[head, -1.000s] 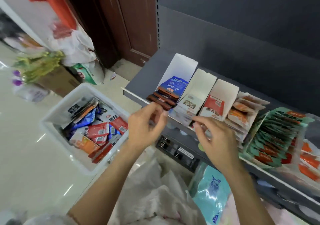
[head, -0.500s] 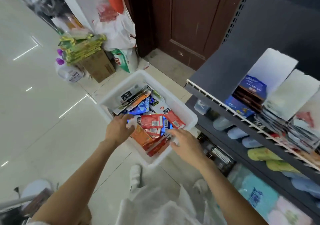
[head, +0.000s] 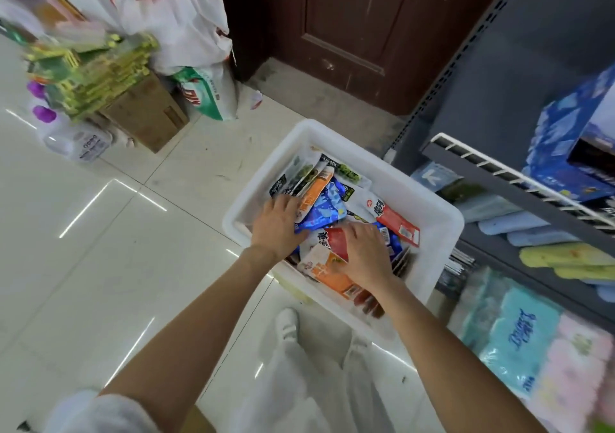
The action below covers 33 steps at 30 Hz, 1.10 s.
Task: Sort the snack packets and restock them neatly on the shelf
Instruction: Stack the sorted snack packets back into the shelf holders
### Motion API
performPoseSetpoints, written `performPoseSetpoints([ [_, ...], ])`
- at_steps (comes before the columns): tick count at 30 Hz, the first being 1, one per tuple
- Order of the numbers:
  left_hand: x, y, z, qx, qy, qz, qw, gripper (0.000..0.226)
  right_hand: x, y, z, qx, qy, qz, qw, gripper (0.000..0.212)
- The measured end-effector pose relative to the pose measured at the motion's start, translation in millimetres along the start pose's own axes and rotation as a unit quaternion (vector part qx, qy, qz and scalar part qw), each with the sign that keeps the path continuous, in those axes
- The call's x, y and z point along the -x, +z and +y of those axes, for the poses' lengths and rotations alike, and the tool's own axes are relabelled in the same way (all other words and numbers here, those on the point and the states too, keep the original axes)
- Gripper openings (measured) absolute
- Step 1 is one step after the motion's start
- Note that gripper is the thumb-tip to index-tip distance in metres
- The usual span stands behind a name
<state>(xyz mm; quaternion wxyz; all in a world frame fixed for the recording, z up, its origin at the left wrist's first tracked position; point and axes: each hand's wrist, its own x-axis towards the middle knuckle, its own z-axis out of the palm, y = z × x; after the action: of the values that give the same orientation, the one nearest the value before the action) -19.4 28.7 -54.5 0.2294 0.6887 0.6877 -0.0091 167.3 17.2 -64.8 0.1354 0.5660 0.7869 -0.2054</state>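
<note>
Shelf unit (head: 492, 179): dark metal, right side of the scene; its upper tier with the white rail carries a blue box (head: 565, 139), and folded cloths lie on the tier below.
White plastic tub (head: 429, 252): on the tiled floor just left of the shelf, holding a loose, unsorted heap of snack packets (head: 332, 206) in blue, orange, red and white.
Left hand (head: 278, 226): inside the tub's near left part, fingers fairly straight and spread flat on the packets, pressing rather than clasping.
Right hand (head: 366, 252): near middle of the tub, fingers bent down onto a red packet (head: 337, 241); whether it truly pinches it, I cannot tell.
Progress: the tub looks well filled, so I judge most sorting and restocking remains; what stock the shelf already carries is mostly out of view.
Step in hand: probably rummaging to gather matching packets for the shelf.
</note>
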Motion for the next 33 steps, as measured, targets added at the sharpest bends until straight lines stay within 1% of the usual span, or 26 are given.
performPoseSetpoints([
  [2, -5.3, 2.3, 1.7, -0.053, 0.031, 0.005, 0.998, 0.076, -1.2, -0.2, -1.7, 0.034, 0.002, 0.018, 0.999, 0.089],
  [5, -14.3, 4.5, 5.5, -0.115, 0.064, 0.013, 0.991, 0.079, -5.7, -4.7, -4.0, 0.021, 0.035, 0.02, 0.999, 0.076],
  [10, -28.9, 0.9, 2.3, -0.152, 0.068, 0.025, 0.986, 0.069, -9.2, -13.8, -1.5, -0.068, 0.085, 0.026, 0.994, 0.054],
  [13, -31.2, -2.1, 3.7, -0.162, 0.07, 0.037, 0.984, 0.058, -7.9, -18.2, 0.4, -0.108, 0.104, 0.01, 0.989, 0.044],
  [15, -32.8, -3.0, 7.6, -0.159, 0.079, 0.047, 0.983, 0.049, -6.3, -20.4, 0.6, -0.128, 0.119, 0.002, 0.985, 0.039],
  [17, -34.7, -6.8, 11.1, -0.137, 0.08, 0.06, 0.986, 0.038, -2.5, -22.1, 1.7, -0.153, 0.138, 0.021, 0.978, 0.036],
  [18, -34.6, -10.3, 12.5, -0.117, 0.076, 0.082, 0.987, 0.03, 0.9, -23.4, 3.8, -0.169, 0.152, 0.037, 0.973, 0.036],
  [20, -31.0, -19.2, 13.8, -0.055, 0.064, 0.149, 0.985, 0.021, 12.2, -30.4, 9.0, -0.211, 0.189, 0.084, 0.955, 0.034],
  [21, -26.2, -26.8, 15.2, -0.006, 0.047, 0.17, 0.984, 0.02, 19.9, -35.7, 11.6, -0.255, 0.207, 0.112, 0.938, 0.032],
  [22, -20.7, -33.7, 15.4, 0.058, 0.013, 0.168, 0.984, 0.022, 27.0, -40.1, 14.6, -0.316, 0.221, 0.14, 0.912, 0.029],
  [23, -14.6, -40.7, 15.4, 0.137, -0.03, 0.156, 0.978, 0.024, 34.1, -45.4, 17.1, -0.387, 0.231, 0.17, 0.877, 0.027],
  [24, -8.9, -46.6, 14.4, 0.225, -0.068, 0.141, 0.962, 0.025, 40.0, -50.0, 19.5, -0.456, 0.244, 0.193, 0.834, 0.026],
  [25, -2.5, -52.6, 14.2, 0.323, -0.095, 0.129, 0.933, 0.024, 45.4, -57.4, 19.8, -0.523, 0.254, 0.205, 0.787, 0.025],
  [26, 4.9, -59.1, 16.3, 0.412, -0.115, 0.114, 0.897, 0.021, 49.6, -63.9, 19.1, -0.589, 0.26, 0.201, 0.738, 0.026],
  [27, 12.4, -64.9, 20.2, 0.473, -0.126, 0.102, 0.866, 0.016, 53.9, -72.4, 17.0, -0.655, 0.259, 0.188, 0.685, 0.027],
  [29, 24.3, -74.1, 30.1, 0.527, -0.133, 0.094, 0.834, 0.015, 58.2, -88.1, 10.8, -0.761, 0.247, 0.153, 0.58, 0.027],
  [30, 29.2, -76.4, 34.1, 0.549, -0.135, 0.091, 0.82, 0.014, 59.2, -94.6, 7.0, -0.792, 0.236, 0.139, 0.545, 0.028],
  [31, 34.2, -79.8, 39.9, 0.576, -0.136, 0.085, 0.802, 0.013, 59.5, -100.8, 2.2, -0.811, 0.225, 0.129, 0.525, 0.028],
  [33, 42.6, -83.6, 48.4, 0.602, -0.125, 0.07, 0.785, 0.014, 58.3, -106.8, -6.7, -0.819, 0.207, 0.115, 0.523, 0.029],
])
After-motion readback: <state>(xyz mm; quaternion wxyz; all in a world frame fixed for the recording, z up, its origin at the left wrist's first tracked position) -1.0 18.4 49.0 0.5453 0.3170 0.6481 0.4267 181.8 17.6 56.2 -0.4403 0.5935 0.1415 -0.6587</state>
